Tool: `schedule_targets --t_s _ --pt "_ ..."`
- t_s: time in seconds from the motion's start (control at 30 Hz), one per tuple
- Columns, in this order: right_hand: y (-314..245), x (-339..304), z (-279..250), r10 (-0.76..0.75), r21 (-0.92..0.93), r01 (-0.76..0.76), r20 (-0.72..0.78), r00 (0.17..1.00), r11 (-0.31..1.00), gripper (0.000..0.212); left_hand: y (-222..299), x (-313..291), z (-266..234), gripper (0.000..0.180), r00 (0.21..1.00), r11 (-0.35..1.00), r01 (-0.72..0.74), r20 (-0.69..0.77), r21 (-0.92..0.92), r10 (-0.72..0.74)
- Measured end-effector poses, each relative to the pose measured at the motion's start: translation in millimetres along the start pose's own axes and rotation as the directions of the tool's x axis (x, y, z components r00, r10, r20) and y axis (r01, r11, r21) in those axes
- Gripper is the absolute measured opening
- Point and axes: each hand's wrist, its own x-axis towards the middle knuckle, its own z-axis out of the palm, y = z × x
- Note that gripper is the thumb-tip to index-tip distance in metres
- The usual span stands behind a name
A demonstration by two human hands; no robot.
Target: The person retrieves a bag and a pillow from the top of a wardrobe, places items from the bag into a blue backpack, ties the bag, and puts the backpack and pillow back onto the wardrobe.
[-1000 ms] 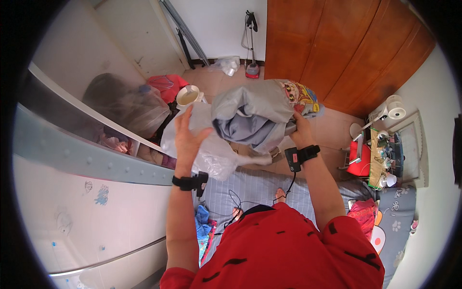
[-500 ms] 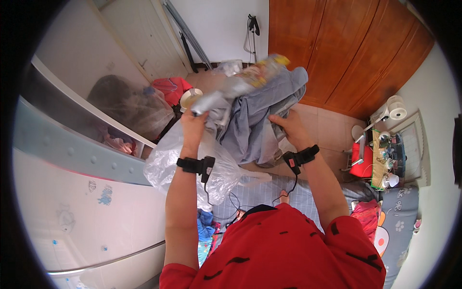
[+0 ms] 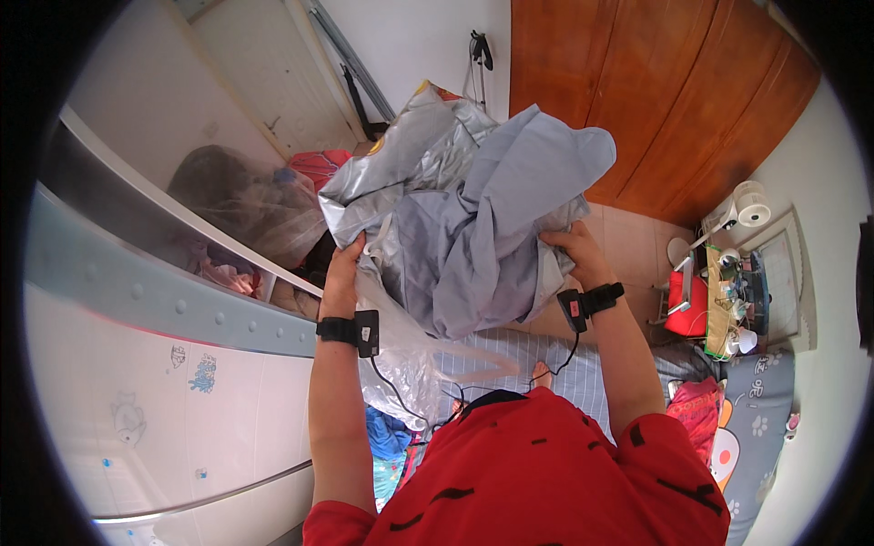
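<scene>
Crumpled grey-and-silver fabric sheet (image 3: 464,232), ahead at 12 o'clock; bare left hand (image 3: 343,271) pinches its 8 o'clock edge, bare right hand (image 3: 583,255) its 4 o'clock edge. Probably opening it out; next likely needs even tension.

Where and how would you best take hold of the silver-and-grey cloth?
Probably by the left and right edges of the silver-and-grey cloth, coming from the person's side: its middle is bunched in loose folds, while the left hand and right hand grip opposite edges.
</scene>
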Motion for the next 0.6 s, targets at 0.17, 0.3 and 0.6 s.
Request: schedule_targets --t_s 0.17,0.3,0.6 --pt "8.3 8.6 -1.9 0.101 0.016 -0.1 -0.046 0.994 0.995 0.049 -11.5 9.7 11.3 0.036 0.989 0.994 -0.108 0.105 0.032 0.104" --pt "10.0 13.3 13.7 0.089 0.037 -0.087 -0.072 0.993 0.996 0.038 -14.1 2.0 58.4 0.048 0.936 0.873 -0.319 0.265 0.368 0.231" --pt "-39.6 13.9 -30.4 -0.031 0.193 -0.02 0.255 0.966 0.981 0.056 -34.7 -34.4 197.0 0.079 0.622 -0.123 -0.684 0.662 0.719 0.418"
